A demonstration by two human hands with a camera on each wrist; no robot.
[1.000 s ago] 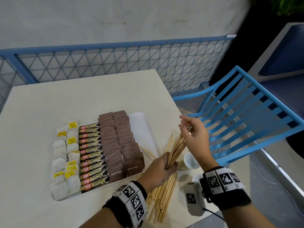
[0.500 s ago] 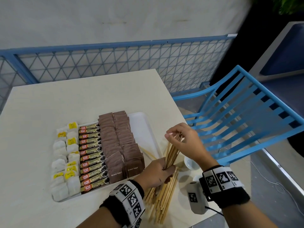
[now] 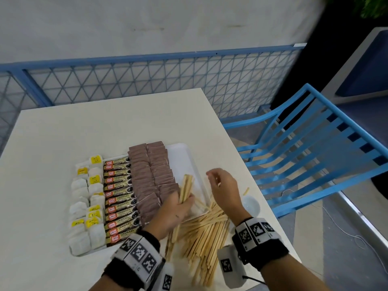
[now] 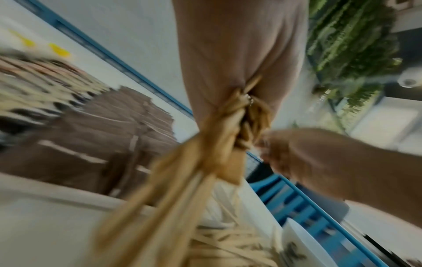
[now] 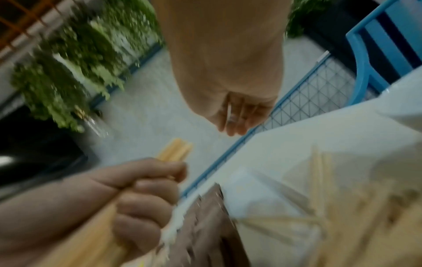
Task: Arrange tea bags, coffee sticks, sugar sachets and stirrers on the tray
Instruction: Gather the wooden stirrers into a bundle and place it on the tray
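A white tray [image 3: 183, 162] holds rows of tea bags [image 3: 88, 198], coffee sticks [image 3: 119, 198] and brown sugar sachets [image 3: 151, 171]; its right strip is bare. My left hand [image 3: 184, 203] grips a bundle of wooden stirrers [image 3: 187, 185] upright over the tray's near right corner, the tips fanned above the fist [image 5: 175, 151]. My right hand [image 3: 214, 177] hovers just right of the bundle with loosely curled fingers [image 5: 235, 117] and seems to hold nothing. A loose pile of stirrers [image 3: 205, 238] lies on the table between my wrists. The wrist views are blurred.
A small white cup [image 3: 251, 204] and one stray stirrer [image 3: 245, 191] sit near the table's right edge. A white marked device [image 3: 231, 267] hangs by my right wrist. A blue slatted chair [image 3: 315, 154] stands right of the table, and a blue mesh fence [image 3: 147, 80] behind.
My right hand let go of the stirrer tips and drew back to the right. My left hand carried the bundle left, from over the table to over the tray's corner.
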